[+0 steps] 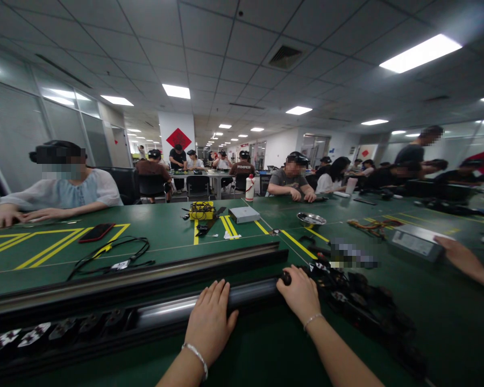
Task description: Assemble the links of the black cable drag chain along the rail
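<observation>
My left hand [210, 321] lies flat, fingers together and stretched out, on a long dark metal roller [246, 294] that runs along the near edge of the green table [165, 226]. My right hand [301, 293] is closed round the right end of that roller. A black rail [145, 269] runs just behind the roller. Right of my right hand a black cable chain [363, 301] trails off along the table.
On the table lie a red phone [96, 232], a black cable [116, 252], a yellow box [201, 210], a grey box [244, 214], a metal dish [311, 219] and a white bottle [249, 188]. Another person's hand [462, 255] reaches in at right. People sit all round the tables.
</observation>
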Demonstrator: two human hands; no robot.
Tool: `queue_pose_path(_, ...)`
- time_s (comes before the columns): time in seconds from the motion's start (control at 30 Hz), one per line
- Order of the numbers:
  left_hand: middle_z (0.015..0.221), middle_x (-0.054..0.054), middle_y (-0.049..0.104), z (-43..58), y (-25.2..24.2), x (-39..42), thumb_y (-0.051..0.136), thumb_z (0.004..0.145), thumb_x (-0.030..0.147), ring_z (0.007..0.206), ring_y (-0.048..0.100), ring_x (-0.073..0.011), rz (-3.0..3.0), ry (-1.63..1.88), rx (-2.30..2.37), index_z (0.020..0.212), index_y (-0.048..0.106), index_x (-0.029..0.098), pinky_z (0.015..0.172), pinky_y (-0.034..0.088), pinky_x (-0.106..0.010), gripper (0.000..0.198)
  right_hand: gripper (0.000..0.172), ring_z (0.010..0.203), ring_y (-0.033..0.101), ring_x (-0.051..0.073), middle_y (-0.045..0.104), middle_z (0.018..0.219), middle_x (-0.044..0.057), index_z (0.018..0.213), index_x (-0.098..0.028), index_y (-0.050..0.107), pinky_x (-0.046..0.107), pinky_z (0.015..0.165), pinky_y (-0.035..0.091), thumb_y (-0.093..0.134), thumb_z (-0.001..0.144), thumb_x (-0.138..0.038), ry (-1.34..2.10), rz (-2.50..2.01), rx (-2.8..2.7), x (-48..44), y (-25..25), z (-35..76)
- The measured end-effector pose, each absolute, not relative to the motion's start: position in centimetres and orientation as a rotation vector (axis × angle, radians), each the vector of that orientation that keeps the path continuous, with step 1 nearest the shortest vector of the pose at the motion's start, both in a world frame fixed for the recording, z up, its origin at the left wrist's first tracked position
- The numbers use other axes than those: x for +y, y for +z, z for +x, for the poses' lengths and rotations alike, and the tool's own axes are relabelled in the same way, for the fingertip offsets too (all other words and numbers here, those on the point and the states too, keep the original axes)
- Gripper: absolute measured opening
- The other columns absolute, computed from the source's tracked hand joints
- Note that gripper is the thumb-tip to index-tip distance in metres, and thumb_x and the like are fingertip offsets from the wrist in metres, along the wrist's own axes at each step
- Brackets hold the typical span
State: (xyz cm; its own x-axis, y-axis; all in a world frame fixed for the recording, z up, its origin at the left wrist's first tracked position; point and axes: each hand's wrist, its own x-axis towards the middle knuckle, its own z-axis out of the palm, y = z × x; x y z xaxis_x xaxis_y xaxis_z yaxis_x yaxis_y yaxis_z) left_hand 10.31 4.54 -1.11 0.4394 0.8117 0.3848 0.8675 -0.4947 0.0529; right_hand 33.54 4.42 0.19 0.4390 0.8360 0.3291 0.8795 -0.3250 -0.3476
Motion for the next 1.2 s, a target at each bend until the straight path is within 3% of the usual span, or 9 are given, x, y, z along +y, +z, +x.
queue_pose_path(1.2,0.132,-0.009,0.045,10.26,-0.84,4.4,0.045,0.078,0.033,0.122,0.04,-0.0243,-2.535,-0.525,-1.502,0.126,0.043,0.014,0.102,0.032,-0.042,0.051,0.038,0.121,0.036,0.025,0.051,0.125,0.007,0.107,-0.017,0.058,0.037,0.097,0.026,0.042,0.075,-0.03,-0.106,-2.234,-1.446,4.63,0.13,33.61)
